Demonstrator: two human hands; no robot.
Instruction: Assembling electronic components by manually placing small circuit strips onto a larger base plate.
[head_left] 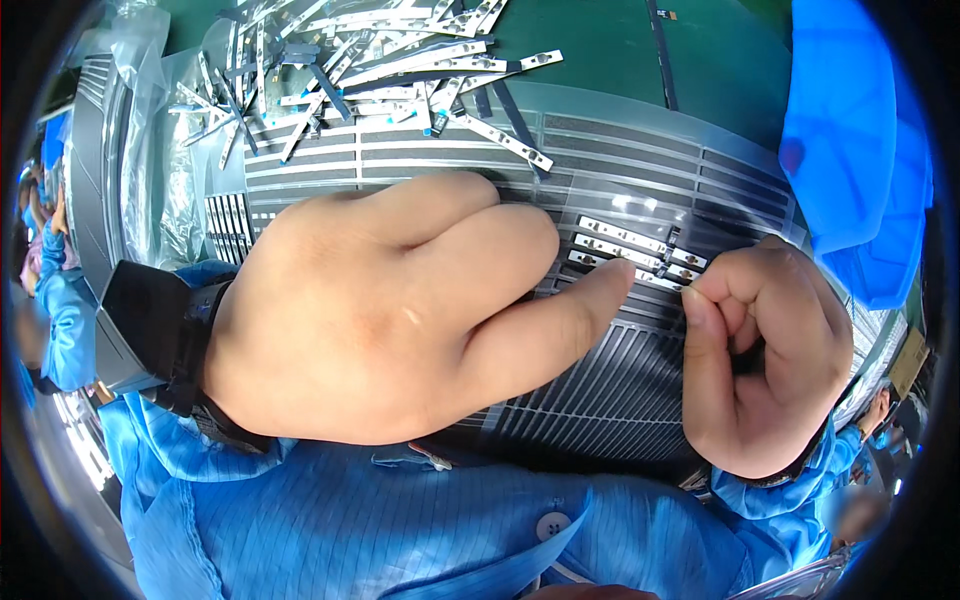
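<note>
My left hand (400,310) is over the black slotted tray (690,150), its fingers curled under. Its thumb tip touches the nearest of three short white strips with dark dots (640,275) lying side by side in the tray. What the curled fingers hold, if anything, is hidden. At that strip's right end my right hand (775,350) is closed, thumb and index finger pinched on the end. Behind my left hand a tangled heap of loose white and dark flex strips (400,75) overlaps the tray's far side.
A second ribbed black section (600,400) lies nearer to me. Blue plastic bins (840,130) stand at the far right on the green mat (600,45). Clear plastic film (150,130) hangs by a grey tray at the left. Other people in blue sleeves (65,310) are at the sides.
</note>
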